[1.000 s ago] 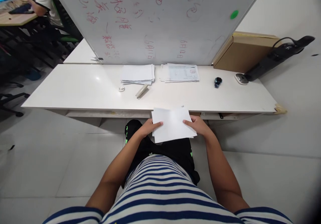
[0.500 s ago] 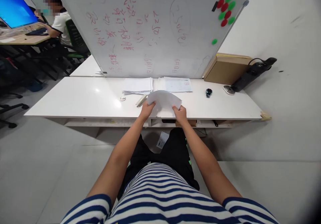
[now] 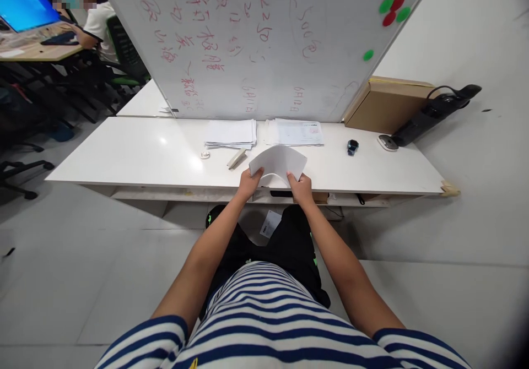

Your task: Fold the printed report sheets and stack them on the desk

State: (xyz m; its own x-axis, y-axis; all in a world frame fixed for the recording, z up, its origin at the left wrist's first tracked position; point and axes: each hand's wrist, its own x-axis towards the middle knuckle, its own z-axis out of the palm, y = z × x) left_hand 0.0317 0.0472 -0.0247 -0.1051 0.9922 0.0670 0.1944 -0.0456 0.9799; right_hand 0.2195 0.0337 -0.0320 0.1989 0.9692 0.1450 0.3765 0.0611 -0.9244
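Observation:
Between my hands, over the front edge of the white table (image 3: 136, 162), a sheet of paper (image 3: 278, 158) bows upward in the middle; whether it is one sheet or several I cannot tell. My left hand (image 3: 249, 184) is closed on its left side, thumb on top. On its right side my right hand (image 3: 301, 187) grips it the same way. Just beyond my left hand lies a pale stapler-like tool (image 3: 237, 158). Behind the held paper are a stack of white sheets (image 3: 230, 133) and, to its right, a stack of printed papers (image 3: 295, 132).
A whiteboard (image 3: 264, 38) with red writing and magnets stands at the table's back. At right are a watch (image 3: 352, 147), a mouse (image 3: 387, 142), a black bottle (image 3: 433, 115) and a cardboard box (image 3: 388, 104). A small white object (image 3: 205, 155) lies left. A person (image 3: 97, 22) sits far left.
The held paper is bent into a stronger arch, its lower edge now curving up between my hands. Both hands keep their hold. The camera view has shifted slightly.

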